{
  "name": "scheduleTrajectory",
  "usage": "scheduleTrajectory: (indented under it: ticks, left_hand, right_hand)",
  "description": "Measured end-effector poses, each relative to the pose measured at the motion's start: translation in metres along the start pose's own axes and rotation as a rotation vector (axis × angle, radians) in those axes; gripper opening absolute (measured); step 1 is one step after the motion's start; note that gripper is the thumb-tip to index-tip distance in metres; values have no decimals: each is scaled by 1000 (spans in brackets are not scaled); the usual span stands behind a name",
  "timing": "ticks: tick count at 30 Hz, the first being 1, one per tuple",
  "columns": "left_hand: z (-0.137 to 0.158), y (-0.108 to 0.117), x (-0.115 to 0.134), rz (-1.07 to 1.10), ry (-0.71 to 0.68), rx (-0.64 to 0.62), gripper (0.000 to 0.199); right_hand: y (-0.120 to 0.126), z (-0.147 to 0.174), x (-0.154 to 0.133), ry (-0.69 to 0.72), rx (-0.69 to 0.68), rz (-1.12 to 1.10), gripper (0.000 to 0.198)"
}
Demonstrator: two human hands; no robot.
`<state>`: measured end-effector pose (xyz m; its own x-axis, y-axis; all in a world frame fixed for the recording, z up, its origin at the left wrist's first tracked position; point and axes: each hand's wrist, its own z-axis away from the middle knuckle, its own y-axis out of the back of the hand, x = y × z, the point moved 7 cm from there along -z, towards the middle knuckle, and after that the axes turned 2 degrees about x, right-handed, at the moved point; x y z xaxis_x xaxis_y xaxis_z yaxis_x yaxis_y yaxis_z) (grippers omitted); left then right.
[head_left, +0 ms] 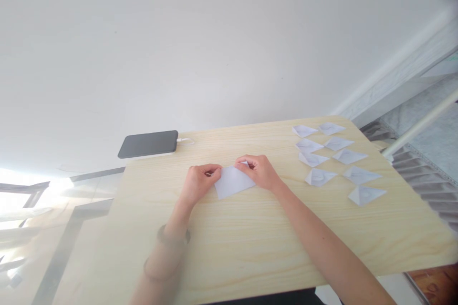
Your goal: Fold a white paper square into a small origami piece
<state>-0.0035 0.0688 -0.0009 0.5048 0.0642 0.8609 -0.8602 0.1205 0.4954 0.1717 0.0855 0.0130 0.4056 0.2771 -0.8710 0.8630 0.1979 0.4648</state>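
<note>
A small white sheet of paper point(232, 184) is held between both hands just over the middle of the table. My left hand point(201, 182) pinches its upper left corner between thumb and fingers. At its upper right edge, my right hand point(260, 171) grips the paper, the thumb on the near face. The fingers of the right hand hide part of that edge. Whether the sheet is a single layer or folded, I cannot tell.
Several folded white paper boats point(349, 156) stand in two rough columns on the right of the wooden table point(222, 248). At the back left a dark phone point(148, 144) lies with a white cable point(186, 140) plugged in. A white wall point(214, 47) rises behind.
</note>
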Motion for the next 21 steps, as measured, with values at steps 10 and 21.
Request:
scheduleTrajectory:
  ticks: [10,21]
  left_hand:
    - [-1,6,-9,275,62,-1,37]
    - [5,-8,14,-51,-104,-28,28]
  right_hand:
    - [3,2,7,-64,28,-49,22]
    - [-21,7,-20,91,-20,66,13]
